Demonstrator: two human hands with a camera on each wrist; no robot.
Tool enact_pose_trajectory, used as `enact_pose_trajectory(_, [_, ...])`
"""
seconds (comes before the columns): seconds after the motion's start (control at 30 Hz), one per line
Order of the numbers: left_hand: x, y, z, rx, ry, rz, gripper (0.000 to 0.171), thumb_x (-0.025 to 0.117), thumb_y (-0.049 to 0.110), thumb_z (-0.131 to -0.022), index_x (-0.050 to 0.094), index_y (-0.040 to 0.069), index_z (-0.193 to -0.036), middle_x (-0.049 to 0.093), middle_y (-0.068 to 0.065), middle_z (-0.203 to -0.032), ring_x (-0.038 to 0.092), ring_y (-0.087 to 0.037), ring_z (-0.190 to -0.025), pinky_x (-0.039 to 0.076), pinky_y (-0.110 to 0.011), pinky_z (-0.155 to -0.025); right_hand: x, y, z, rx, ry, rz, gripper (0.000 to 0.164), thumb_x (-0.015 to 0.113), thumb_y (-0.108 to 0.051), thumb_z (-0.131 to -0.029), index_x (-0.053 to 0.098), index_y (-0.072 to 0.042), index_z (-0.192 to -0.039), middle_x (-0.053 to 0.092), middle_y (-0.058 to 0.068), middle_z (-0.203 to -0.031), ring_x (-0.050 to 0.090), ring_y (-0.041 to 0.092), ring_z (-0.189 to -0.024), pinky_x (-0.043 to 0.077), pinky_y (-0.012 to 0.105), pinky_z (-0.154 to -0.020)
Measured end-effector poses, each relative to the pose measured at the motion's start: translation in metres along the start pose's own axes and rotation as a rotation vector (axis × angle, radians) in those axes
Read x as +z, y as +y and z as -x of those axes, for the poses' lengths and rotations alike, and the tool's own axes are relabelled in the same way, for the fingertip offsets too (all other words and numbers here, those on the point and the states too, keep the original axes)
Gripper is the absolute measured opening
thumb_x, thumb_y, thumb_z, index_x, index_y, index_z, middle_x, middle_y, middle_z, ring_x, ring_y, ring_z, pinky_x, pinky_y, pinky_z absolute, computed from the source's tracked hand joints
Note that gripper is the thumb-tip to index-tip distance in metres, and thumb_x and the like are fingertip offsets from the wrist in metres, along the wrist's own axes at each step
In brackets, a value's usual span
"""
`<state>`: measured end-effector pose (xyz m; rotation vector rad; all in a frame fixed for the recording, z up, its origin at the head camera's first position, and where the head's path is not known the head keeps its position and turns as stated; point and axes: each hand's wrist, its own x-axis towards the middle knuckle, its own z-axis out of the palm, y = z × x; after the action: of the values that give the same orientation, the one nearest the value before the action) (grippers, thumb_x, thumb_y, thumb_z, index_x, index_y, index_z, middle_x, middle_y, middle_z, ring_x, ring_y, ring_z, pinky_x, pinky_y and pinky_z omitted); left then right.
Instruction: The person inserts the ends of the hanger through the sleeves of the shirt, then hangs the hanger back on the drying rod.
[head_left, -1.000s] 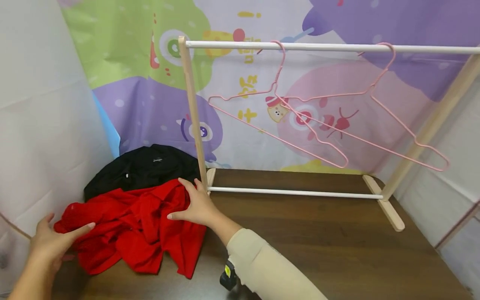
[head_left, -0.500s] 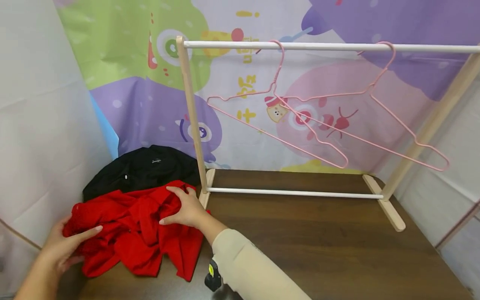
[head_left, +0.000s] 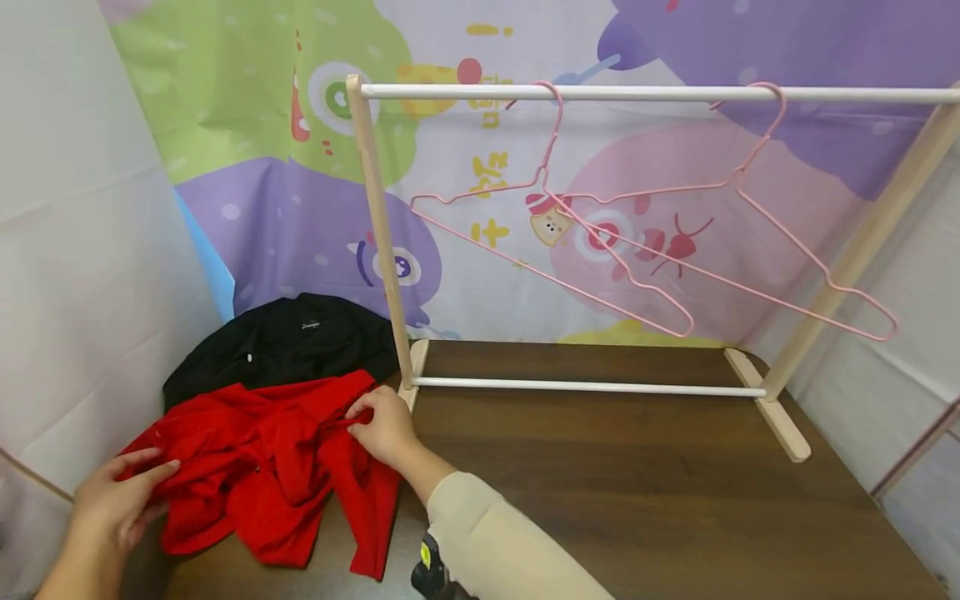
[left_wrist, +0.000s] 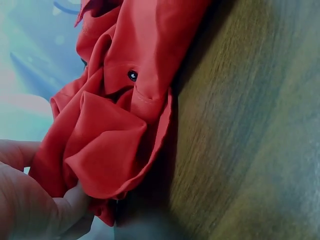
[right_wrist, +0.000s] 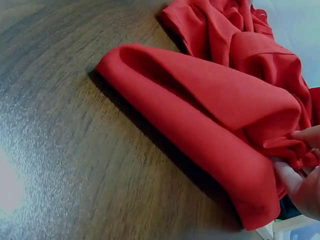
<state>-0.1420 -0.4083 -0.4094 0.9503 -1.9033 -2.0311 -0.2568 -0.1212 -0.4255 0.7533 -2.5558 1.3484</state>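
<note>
A crumpled red shirt [head_left: 277, 458] lies on the table at the left, with a dark button [left_wrist: 132, 75] showing in the left wrist view. My left hand [head_left: 118, 504] holds its left end, cloth between thumb and fingers. At its right edge my right hand [head_left: 386, 425] pinches a gathered fold, which the right wrist view shows close up between thumb [right_wrist: 290, 177] and fingers. One flat strip of the shirt hangs toward the front. Behind it rests a black garment [head_left: 292, 346] with small pale lettering, partly covered by the red cloth.
To the right stands a wooden rack [head_left: 378, 225] with a white top bar [head_left: 660, 93]. Two pink hangers, a left hanger [head_left: 551, 275] and a right hanger [head_left: 795, 242], hang from it. A printed backdrop [head_left: 300, 225] rises behind; a white side wall [head_left: 90, 250] is at left.
My right hand has come left, and its spread fingers have closed on the red shirt's edge. My left hand has moved in from the side and taken hold of its left end.
</note>
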Motion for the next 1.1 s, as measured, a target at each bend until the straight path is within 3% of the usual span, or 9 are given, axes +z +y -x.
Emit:
enact_pose_trajectory(0.13, [0.000,0.002,0.004,0.027,-0.013,0.069,0.037,0.069,-0.001,-0.086,0.066,0.033,-0.072,0.051,0.015,-0.080,0.054,-0.004,-0.062,0.052,-0.023,-0.051,-0.002,0.001,0.001,-0.027,0.055,-0.063,0.009,0.076,0.002,-0.075,0.075,-0.006,-0.076,0.063,0.002,-0.086,0.061,0.015,-0.087,0.045,0.016,-0.075])
enact_pose_trajectory(0.33, [0.002,0.010,0.011,-0.003,0.033,0.072,0.029,0.075,0.007,-0.084,0.069,0.034,-0.075,0.050,0.015,-0.090,0.053,-0.006,-0.063,0.050,-0.023,-0.051,-0.008,-0.001,0.001,-0.056,0.110,-0.127,0.010,0.075,0.004,-0.074,0.076,-0.006,-0.076,0.065,0.000,-0.083,0.060,0.011,-0.085,0.045,0.014,-0.073])
enact_pose_trajectory(0.47, [0.004,0.013,0.015,0.008,0.045,0.113,0.029,0.076,0.004,-0.082,0.070,0.032,-0.075,0.048,0.013,-0.098,0.055,-0.006,-0.059,0.051,-0.023,-0.050,-0.014,-0.003,0.002,-0.084,0.124,-0.150,0.011,0.075,0.004,-0.074,0.077,-0.007,-0.077,0.067,0.000,-0.082,0.058,0.008,-0.082,0.044,0.015,-0.069])
enact_pose_trajectory(0.7, [0.005,0.017,0.025,0.044,0.030,0.166,0.031,0.074,0.000,-0.082,0.071,0.029,-0.077,0.052,0.014,-0.087,0.057,-0.008,-0.055,0.052,-0.024,-0.049,-0.024,-0.003,0.005,-0.103,0.113,-0.179,0.013,0.073,0.005,-0.076,0.077,-0.007,-0.078,0.067,-0.001,-0.085,0.058,0.007,-0.082,0.044,0.015,-0.067])
enact_pose_trajectory(0.93, [0.011,0.027,0.036,0.083,0.014,0.228,0.029,0.075,-0.001,-0.082,0.074,0.027,-0.084,0.042,0.010,-0.112,0.057,-0.005,-0.064,0.054,-0.023,-0.052,-0.040,-0.005,0.011,-0.124,0.095,-0.217,0.016,0.069,0.008,-0.076,0.077,-0.006,-0.077,0.066,0.001,-0.089,0.057,0.009,-0.084,0.044,0.016,-0.067])
enact_pose_trajectory(1.1, [0.016,0.033,0.045,0.109,-0.006,0.250,0.029,0.077,-0.002,-0.080,0.076,0.025,-0.090,0.043,0.010,-0.115,0.059,-0.003,-0.072,0.055,-0.023,-0.056,-0.054,-0.006,0.015,-0.114,0.074,-0.206,0.015,0.069,0.006,-0.077,0.077,-0.006,-0.079,0.067,0.003,-0.099,0.058,0.013,-0.100,0.048,0.019,-0.078])
